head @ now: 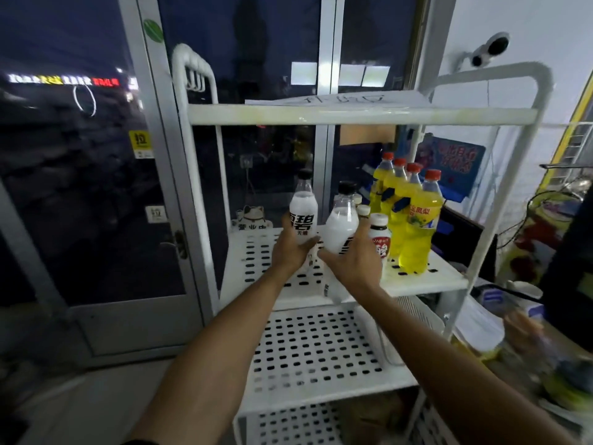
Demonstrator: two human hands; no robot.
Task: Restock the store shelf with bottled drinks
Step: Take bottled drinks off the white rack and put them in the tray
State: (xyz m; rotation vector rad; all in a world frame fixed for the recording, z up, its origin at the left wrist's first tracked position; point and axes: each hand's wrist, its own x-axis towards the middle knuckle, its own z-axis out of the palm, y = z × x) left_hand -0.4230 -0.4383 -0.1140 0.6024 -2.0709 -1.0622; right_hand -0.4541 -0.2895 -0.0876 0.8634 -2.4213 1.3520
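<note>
Night shows black through the glass door (pixel 80 187) behind a white metal rack (pixel 542 91) with perforated shelves. A sheet of paper (pixel 337 99) lies on the top shelf (pixel 256 114), and a small camera (pixel 491 49) is fixed to the wall to the right.

From where I stand, both of the person's arms reach in to the middle shelf (pixel 253 261). The left hand (pixel 293 248) grips a milky white bottle with a black cap, the left bottle (pixel 303 210). Its fingers are curled round the lower body below the big black lettering, and it stands about upright. The right hand (pixel 356 261) grips a matching right bottle (pixel 341 224), with its fingers wrapped round the far side. This one leans a little, its cap tipped to the right. The two bottles are just beside each other near the front of the middle shelf. Their lower ends are blurred behind the hands, so I cannot tell whether they rest on the shelf.

Just right of the right hand stands a small white-capped bottle (pixel 379 239) with a red-and-white label, with more small caps behind it. Further right, four yellow bottles (pixel 414 226) with red caps stand in a row running front to back. A lucky-cat sign (pixel 252 216) sits at the back left of the same shelf. Below it is the lower shelf (pixel 314 348).
</note>
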